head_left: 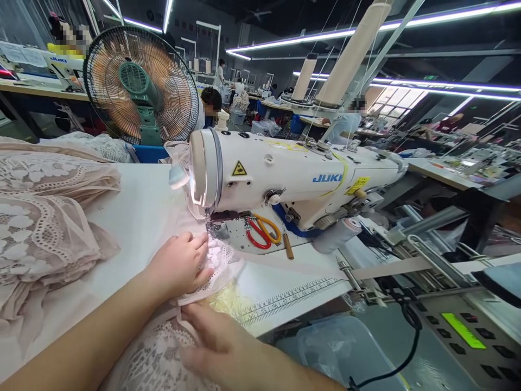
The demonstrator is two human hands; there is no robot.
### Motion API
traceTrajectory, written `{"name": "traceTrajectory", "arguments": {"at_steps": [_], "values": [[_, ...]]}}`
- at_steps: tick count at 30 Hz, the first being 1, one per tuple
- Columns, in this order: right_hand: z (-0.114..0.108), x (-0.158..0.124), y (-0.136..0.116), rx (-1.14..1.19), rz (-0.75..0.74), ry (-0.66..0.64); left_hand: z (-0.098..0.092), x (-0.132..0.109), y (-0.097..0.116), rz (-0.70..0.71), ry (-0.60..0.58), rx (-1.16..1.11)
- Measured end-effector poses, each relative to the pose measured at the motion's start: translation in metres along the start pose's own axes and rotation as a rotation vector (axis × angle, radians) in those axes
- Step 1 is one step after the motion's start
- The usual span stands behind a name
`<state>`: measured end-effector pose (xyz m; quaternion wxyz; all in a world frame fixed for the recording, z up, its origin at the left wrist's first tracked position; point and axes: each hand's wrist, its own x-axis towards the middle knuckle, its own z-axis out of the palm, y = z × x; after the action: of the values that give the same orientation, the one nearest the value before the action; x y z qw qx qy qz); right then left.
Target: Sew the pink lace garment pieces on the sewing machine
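A white JUKI sewing machine (260,168) stands on the table, its needle area lit. A strip of pale pink lace fabric (220,260) lies beneath the needle and hangs over the table's front edge toward me. My left hand (179,266) rests on this lace just before the needle, palm down, with the thumb apart from the fingers. Closer to me, my right hand (223,336) grips the fabric's edge between thumb and fingers; some of its fingers are blurred and partly hidden by cloth.
Scissors with red and orange handles (262,231) and a wooden-handled tool (288,244) lie by the machine base. A lace pile (49,212) covers the left side. Also around are a thread cone (337,236), a printed ruler (293,296), a plastic bin (345,347) and a fan (140,87).
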<state>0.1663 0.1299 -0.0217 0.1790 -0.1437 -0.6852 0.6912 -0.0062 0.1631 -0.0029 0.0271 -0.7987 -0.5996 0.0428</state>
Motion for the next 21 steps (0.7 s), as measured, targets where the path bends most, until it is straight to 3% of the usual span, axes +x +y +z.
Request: {"name": "traceTrajectory", "arguments": {"at_steps": [2,4,6,8,10,13,21], "values": [[-0.026,-0.015,-0.011,-0.527,-0.078,-0.022,0.001,-0.001,0.0,0.015,0.037,-0.014],[-0.054,-0.021,-0.017,-0.923,-0.186,0.136,0.002,-0.003,0.0,0.034,0.084,-0.034],[-0.079,-0.018,-0.018,-1.244,-0.314,0.188,0.001,-0.004,-0.001,0.046,0.117,-0.049],[-0.097,-0.01,-0.012,-1.444,-0.419,0.119,0.0,-0.005,-0.001,0.047,0.115,-0.049],[-0.106,-0.002,-0.003,-1.508,-0.479,0.046,-0.001,-0.005,-0.001,0.046,0.086,-0.033],[-0.107,0.004,0.012,-1.484,-0.528,0.04,-0.001,-0.005,-0.001,0.05,0.048,-0.018],[-0.075,-0.001,0.019,-1.155,-0.462,0.075,0.005,-0.005,-0.009,0.057,0.026,-0.048]]}}
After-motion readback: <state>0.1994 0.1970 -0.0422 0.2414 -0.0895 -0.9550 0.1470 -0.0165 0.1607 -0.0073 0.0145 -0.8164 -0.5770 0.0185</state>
